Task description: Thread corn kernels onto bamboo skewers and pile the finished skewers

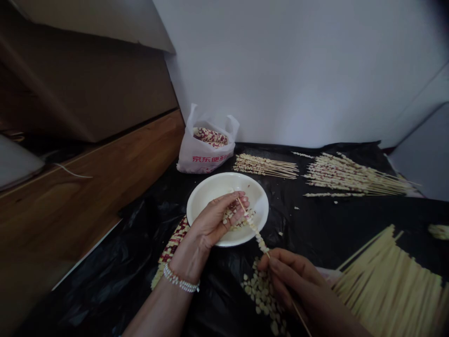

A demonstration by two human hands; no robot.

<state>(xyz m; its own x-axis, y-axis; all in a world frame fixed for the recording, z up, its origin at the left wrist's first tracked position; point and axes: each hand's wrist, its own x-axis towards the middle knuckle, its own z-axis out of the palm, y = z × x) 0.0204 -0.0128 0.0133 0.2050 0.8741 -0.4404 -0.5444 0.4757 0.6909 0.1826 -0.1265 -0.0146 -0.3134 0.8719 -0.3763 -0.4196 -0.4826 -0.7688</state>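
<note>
My right hand (294,276) grips a thin wooden skewer (297,311) by its shaft, below a row of pale corn kernels (257,236) threaded on it. The skewer slants up and left, its bare tip reaching the fingers of my left hand (224,213). That hand hovers over a white bowl (194,194), thumb and fingers curled together at the tip; whatever is pinched there is too small to make out. Loose kernels (240,220) lie in the bowl, partly hidden by my left hand. More kernels (259,290) are heaped beside my right hand.
A red-and-cream corn cob (173,245) lies left of the bowl. Behind stands a white plastic bag (203,157) holding cobs. Threaded skewers (336,175) and a smaller bundle (264,166) lie at the back. Bare sticks (389,285) fill the right front, on black plastic sheeting (298,220).
</note>
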